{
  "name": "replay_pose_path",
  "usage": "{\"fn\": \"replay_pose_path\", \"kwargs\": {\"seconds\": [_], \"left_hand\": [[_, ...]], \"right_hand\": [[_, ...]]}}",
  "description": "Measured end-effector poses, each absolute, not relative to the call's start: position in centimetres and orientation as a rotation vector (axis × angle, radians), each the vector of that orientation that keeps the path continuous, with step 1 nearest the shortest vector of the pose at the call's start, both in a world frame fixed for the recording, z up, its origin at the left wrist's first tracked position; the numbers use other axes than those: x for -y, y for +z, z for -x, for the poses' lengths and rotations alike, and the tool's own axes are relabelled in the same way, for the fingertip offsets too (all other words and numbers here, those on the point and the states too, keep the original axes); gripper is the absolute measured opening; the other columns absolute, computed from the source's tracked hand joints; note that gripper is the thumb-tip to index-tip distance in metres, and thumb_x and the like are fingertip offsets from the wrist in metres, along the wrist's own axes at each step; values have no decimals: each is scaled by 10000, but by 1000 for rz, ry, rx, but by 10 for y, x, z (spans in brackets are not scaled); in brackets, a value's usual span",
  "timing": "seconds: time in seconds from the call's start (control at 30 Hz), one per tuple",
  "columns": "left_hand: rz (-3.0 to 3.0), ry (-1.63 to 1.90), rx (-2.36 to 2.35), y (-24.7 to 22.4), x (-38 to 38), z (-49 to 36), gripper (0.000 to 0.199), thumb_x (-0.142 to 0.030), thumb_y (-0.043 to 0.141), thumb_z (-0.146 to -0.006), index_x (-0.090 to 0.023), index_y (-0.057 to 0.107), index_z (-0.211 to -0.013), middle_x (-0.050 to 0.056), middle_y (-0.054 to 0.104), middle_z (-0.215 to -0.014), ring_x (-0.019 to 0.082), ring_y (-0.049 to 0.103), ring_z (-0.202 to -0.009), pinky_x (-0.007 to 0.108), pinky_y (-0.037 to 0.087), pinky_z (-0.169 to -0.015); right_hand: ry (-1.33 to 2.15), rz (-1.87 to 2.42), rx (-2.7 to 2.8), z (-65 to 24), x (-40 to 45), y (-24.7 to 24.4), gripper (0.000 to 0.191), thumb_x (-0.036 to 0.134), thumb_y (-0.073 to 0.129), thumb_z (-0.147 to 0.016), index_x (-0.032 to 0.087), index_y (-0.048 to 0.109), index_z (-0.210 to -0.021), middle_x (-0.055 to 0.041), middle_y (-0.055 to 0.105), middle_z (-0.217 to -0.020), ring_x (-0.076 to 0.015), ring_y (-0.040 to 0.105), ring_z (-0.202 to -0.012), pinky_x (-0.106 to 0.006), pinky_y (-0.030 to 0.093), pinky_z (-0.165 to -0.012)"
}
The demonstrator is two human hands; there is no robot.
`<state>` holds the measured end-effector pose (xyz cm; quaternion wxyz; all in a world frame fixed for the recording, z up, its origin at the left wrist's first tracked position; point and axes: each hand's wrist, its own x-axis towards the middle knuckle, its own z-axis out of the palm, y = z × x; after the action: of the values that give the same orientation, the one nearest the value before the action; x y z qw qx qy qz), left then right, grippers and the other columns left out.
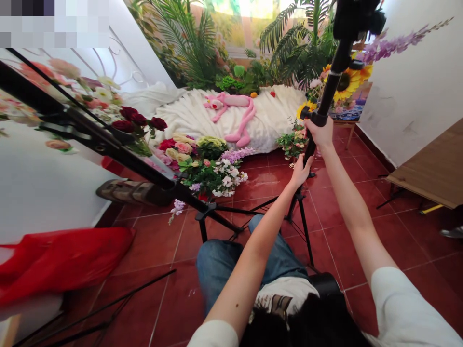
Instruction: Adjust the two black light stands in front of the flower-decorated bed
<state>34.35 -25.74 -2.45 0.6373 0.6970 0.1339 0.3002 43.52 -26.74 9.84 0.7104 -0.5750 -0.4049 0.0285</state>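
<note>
A black tripod stand (331, 91) rises in front of me on the right, leaning a little, with a dark device (358, 19) at its top. My right hand (321, 134) is closed around its pole at a collar with a knob. Lower on the same pole, my left hand (301, 172) is wrapped with the thumb up. The stand's legs are spread on the tiles beside my knees. A second black stand (126, 149) slants across the left side, near my left knee, and neither hand touches it.
A pink plush toy (235, 102) lies on white draped cloth (275, 111). Artificial flowers (210, 164) cluster before it, with sunflowers (345, 84) at right. A red cloth (65, 260) is at left, a brown panel (434, 164) at right. Red tiles (181, 299) cover the floor.
</note>
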Motion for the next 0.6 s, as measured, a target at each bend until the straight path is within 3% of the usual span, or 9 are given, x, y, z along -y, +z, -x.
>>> {"fn": "replay_pose_path", "kwargs": {"seconds": [0.2,0.33,0.43,0.6], "left_hand": [[-1565,709,-311,-31,257,-349,428,-614,426,-961,-211,566,-976,13,618,-863,126,586,-790,242,458,-774],[-1557,746,-354,-35,258,-352,533,-704,416,-914,-205,594,-967,42,637,-870,174,614,-895,278,467,-836],[-1569,746,-332,-36,257,-351,565,-733,397,-900,-206,585,-973,38,625,-858,164,595,-845,277,474,-811],[-1580,712,-239,-33,251,-350,528,-711,422,-908,-205,566,-957,18,586,-815,144,555,-770,274,482,-788]], "right_hand": [[53,1302,942,-443,264,123,217,345,719,-830,175,585,-838,42,567,-638,-117,646,-620,-263,590,-616],[-58,1375,993,-438,286,122,352,445,763,-802,207,585,-989,15,663,-824,-144,702,-794,-274,587,-701],[-174,1479,1020,-425,324,115,451,499,782,-784,246,552,-1079,-11,686,-968,-177,695,-913,-306,563,-767],[-188,2033,1261,-390,385,82,253,431,703,-839,223,560,-858,-49,663,-859,-206,630,-833,-304,482,-702]]}}
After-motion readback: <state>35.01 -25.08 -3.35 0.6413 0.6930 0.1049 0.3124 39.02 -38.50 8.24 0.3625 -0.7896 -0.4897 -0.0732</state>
